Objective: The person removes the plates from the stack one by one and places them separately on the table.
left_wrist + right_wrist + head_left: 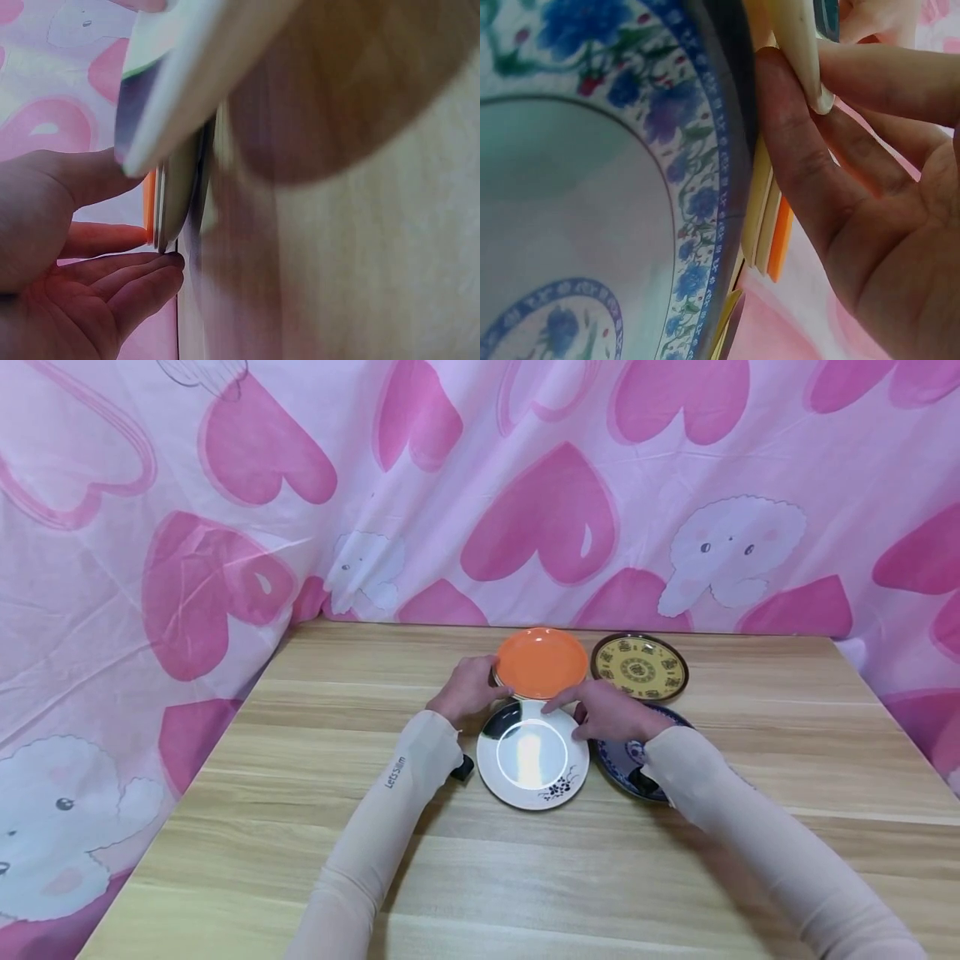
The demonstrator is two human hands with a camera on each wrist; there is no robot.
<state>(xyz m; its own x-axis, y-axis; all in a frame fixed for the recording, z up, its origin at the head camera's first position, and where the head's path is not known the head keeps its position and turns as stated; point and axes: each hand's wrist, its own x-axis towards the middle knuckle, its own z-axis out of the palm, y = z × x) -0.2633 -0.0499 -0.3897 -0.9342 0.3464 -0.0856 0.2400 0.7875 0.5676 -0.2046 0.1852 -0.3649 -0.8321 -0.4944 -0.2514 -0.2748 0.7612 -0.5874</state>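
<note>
A white plate (525,777) with a dark patch and a small flower print is tilted above the table, its shadow on the wood in the left wrist view. My right hand (611,708) pinches its far right rim, thumb on top and fingers beneath. Beyond it, an orange plate (542,662) tops a stack of plates with pale edges. With its fingers extended, my left hand (467,687) touches the left side of that stack; its thumb (105,176) reaches the white plate's rim. Under my right wrist lies a blue-and-white floral plate (686,202).
A yellow plate (639,668) with a dark brown rim stands at the back right, beside the orange one. The wooden table (345,693) meets a pink heart-printed cloth (540,518) at its back and left edges.
</note>
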